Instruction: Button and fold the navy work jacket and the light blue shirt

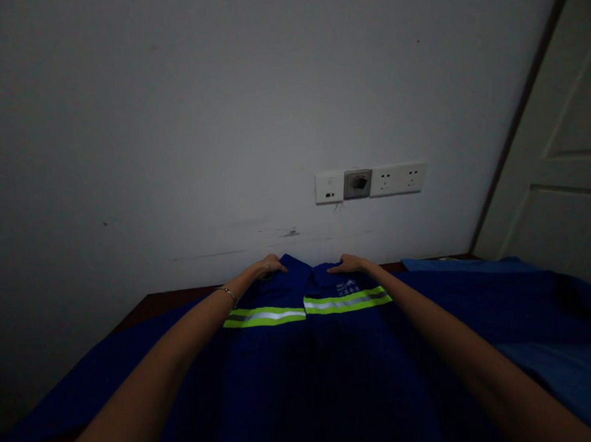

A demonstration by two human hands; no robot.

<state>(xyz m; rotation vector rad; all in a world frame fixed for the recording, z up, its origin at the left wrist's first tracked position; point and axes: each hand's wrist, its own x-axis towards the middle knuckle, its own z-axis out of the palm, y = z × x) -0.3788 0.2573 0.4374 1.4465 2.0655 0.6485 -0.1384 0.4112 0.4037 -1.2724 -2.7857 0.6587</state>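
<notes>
A dark blue work jacket [309, 367] with a yellow-green reflective stripe [308, 308] lies spread out front side up on a dark table. Both my arms reach forward over it. My left hand [268, 266] rests at the jacket's collar on the left side, fingers curled onto the cloth. A thin bracelet [226, 292] circles that wrist. My right hand [347, 264] lies on the collar's right side, fingers pressed down on the fabric. A small white logo [347, 286] sits just below the right hand.
The table's far edge [170, 299] meets a white wall with a row of sockets [370, 182]. A white door [562, 164] stands at the right. A lighter blue cloth [453, 263] lies at the back right of the table.
</notes>
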